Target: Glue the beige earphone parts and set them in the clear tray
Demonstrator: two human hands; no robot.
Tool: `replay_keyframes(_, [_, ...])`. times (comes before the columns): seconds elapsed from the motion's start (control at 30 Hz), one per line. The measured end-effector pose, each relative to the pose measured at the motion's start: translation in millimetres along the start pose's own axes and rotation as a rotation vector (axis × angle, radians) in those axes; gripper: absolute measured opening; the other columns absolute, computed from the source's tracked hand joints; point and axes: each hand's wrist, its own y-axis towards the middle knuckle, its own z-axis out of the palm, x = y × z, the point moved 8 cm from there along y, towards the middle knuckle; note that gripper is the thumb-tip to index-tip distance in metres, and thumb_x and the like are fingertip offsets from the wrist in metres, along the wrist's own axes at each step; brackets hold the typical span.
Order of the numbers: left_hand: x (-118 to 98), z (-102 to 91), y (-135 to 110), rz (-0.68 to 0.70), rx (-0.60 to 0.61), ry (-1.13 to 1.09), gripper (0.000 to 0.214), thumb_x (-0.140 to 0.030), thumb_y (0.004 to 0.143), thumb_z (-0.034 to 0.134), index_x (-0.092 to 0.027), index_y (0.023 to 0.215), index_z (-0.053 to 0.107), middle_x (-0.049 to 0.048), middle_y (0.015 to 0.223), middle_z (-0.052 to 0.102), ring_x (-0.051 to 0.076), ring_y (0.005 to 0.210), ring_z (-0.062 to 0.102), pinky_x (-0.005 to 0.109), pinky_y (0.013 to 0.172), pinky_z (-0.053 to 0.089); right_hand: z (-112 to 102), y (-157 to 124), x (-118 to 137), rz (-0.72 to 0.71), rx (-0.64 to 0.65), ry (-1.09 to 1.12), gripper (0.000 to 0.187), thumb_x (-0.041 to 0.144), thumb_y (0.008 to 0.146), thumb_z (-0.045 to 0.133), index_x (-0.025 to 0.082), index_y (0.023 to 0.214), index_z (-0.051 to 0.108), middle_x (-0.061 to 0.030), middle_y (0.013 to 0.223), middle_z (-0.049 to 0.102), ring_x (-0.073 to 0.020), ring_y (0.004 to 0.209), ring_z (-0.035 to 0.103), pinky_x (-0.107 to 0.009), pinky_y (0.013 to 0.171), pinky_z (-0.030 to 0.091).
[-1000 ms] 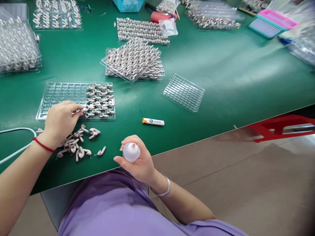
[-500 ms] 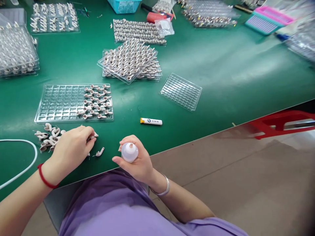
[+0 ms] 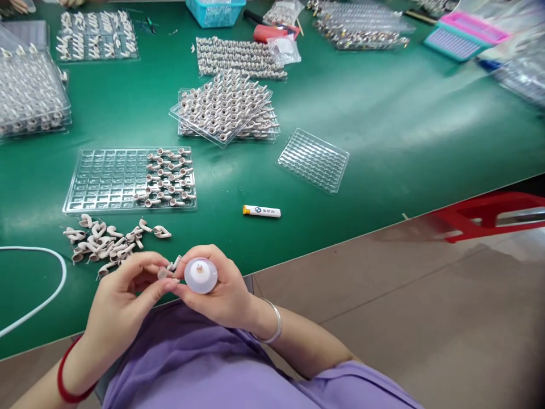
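My left hand (image 3: pixel 123 295) pinches a small pale earbud-like shell (image 3: pixel 163 273) between thumb and fingers, in front of my body; the fingers partly cover it. Wrapped in my right hand (image 3: pixel 232 289) is a translucent squeeze bottle (image 3: pixel 201 278), its tip toward the camera. The two hands meet at the fingertips. Another shell (image 3: pixel 175 262) shows just behind them on the table. Beyond my left hand lies a loose pile of similar shells (image 3: pixel 111 244). Further back, a clear compartment tray (image 3: pixel 106 180) holds shells in its right part; its left compartments are bare.
A white lighter (image 3: pixel 263 212) lies right of the tray, and a clear tray (image 3: pixel 314 161) sits beyond it. Stacked filled trays (image 3: pixel 225 108) stand at centre back, others (image 3: pixel 32 91) at left. A white cable (image 3: pixel 55 284) curves at the left; the table edge runs near my body.
My left hand has left the pile with a shell and come toward my body. My right hand has moved left with the bottle to meet it.
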Motion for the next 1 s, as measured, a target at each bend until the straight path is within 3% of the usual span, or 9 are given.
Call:
replay_keyframes(0.07, [-5,-0.8,-11,0.116,0.041,0.167,0.01,-0.027,0.083,0.067,-0.024,0.092,0.07,0.0001,0.085,0.076,0.015,0.072,0.072,0.021,0.065,0.058,5,-3,-3,0.022,0.036,0.014,0.03,0.026,0.079,0.072,0.022,0.101,0.051,-0.0016,0.087,0.064,-0.0135,0.074,0.064,-0.028,0.07,0.055])
replay_keyframes(0.17, [-13,-2.4,-30,0.316,0.061,0.388,0.02,-0.02,0.087,0.062,-0.027,0.104,0.07,-0.0007,0.091,0.077,0.015,0.075,0.073,0.021,0.07,0.058,12,-6,-5,0.084,0.143,0.038,0.033,0.027,0.08,0.07,0.023,0.105,0.049,0.0001,0.085,0.062,-0.0125,0.072,0.061,-0.027,0.071,0.054])
replay_keyframes(0.33, [-7,-12.4,-65,0.525,-0.15,0.692,0.038,-0.008,0.084,0.063,-0.025,0.119,0.065,0.006,0.106,0.075,0.018,0.086,0.073,0.027,0.083,0.057,17,-14,-4,0.157,0.287,-0.102,0.057,0.029,0.077,0.074,0.024,0.122,0.038,-0.0052,0.106,0.056,-0.0141,0.084,0.057,-0.026,0.071,0.052])
replay_keyframes(0.47, [8,-15.3,-85,0.587,-0.249,0.855,0.053,0.0,0.074,0.072,-0.021,0.123,0.064,0.0082,0.097,0.075,0.02,0.084,0.07,0.031,0.082,0.055,12,-23,-2,0.083,0.265,-0.141,0.055,0.018,0.082,0.065,0.025,0.126,0.034,-0.0046,0.103,0.057,-0.0138,0.083,0.06,-0.025,0.071,0.052])
replay_keyframes(0.6, [13,-17.3,-92,0.61,-0.321,0.929,0.057,-0.001,0.068,0.077,-0.018,0.121,0.066,0.0071,0.089,0.076,0.02,0.075,0.067,0.033,0.078,0.054,6,-28,3,-0.102,0.211,-0.286,0.046,0.023,0.082,0.068,0.026,0.122,0.046,-0.0039,0.098,0.065,-0.0155,0.078,0.063,-0.026,0.068,0.053])
replay_keyframes(0.73, [14,-18.5,-91,0.586,-0.343,0.91,0.054,-0.004,0.07,0.077,-0.021,0.12,0.066,0.0051,0.086,0.075,0.019,0.072,0.065,0.032,0.075,0.054,9,-33,9,-0.252,0.251,-0.38,0.05,0.026,0.081,0.066,0.023,0.128,0.046,-0.0045,0.088,0.069,-0.0166,0.065,0.06,-0.029,0.06,0.052])
replay_keyframes(1.0, [19,-18.0,-91,0.541,-0.322,0.886,0.056,-0.003,0.069,0.078,-0.021,0.121,0.065,0.0056,0.087,0.074,0.019,0.074,0.064,0.034,0.074,0.054,12,-33,10,-0.295,0.283,-0.427,0.05,0.03,0.082,0.063,0.023,0.128,0.045,-0.0002,0.071,0.065,-0.016,0.054,0.055,-0.029,0.053,0.049])
